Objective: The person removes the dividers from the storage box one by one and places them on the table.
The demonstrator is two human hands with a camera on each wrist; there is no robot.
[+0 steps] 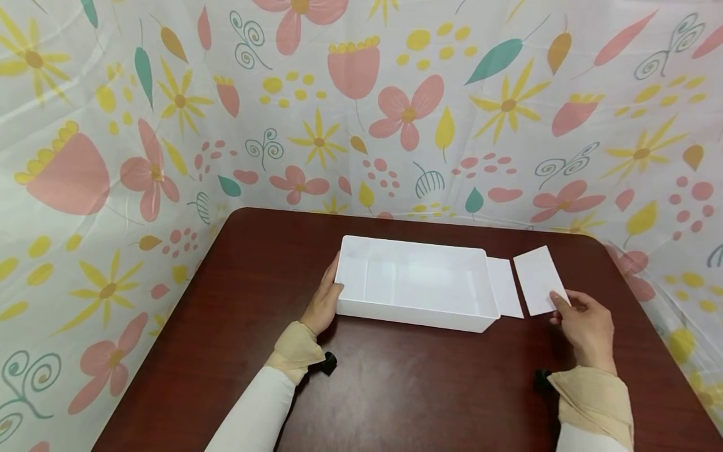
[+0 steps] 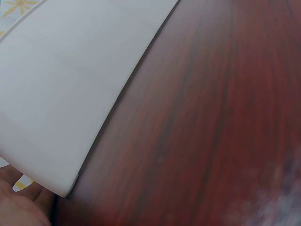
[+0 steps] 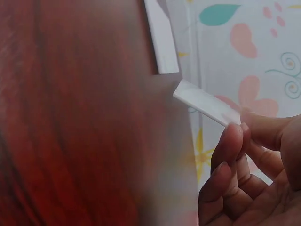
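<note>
A shallow, white, open-topped rectangular box (image 1: 418, 319) sits on the dark table. My left hand (image 1: 323, 304) grips its left end, fingers along the outer end wall and the thumb near the front corner. In the left wrist view, the long side of the box (image 2: 80, 80) fills the upper left, with part of the left hand (image 2: 21, 202) below. My right hand (image 1: 584, 326) pinches a white card (image 1: 539, 279) by its near right corner, thumb on top. The right wrist view shows that card (image 3: 204, 101) almost edge-on between thumb and fingers.
Another flat white piece (image 1: 507, 287) sticks out from the right end of the box; whether it is attached cannot be told. The reddish-brown table (image 1: 418, 389) has rounded far corners. A flower-patterned cloth (image 1: 361, 125) hangs behind it and along both sides.
</note>
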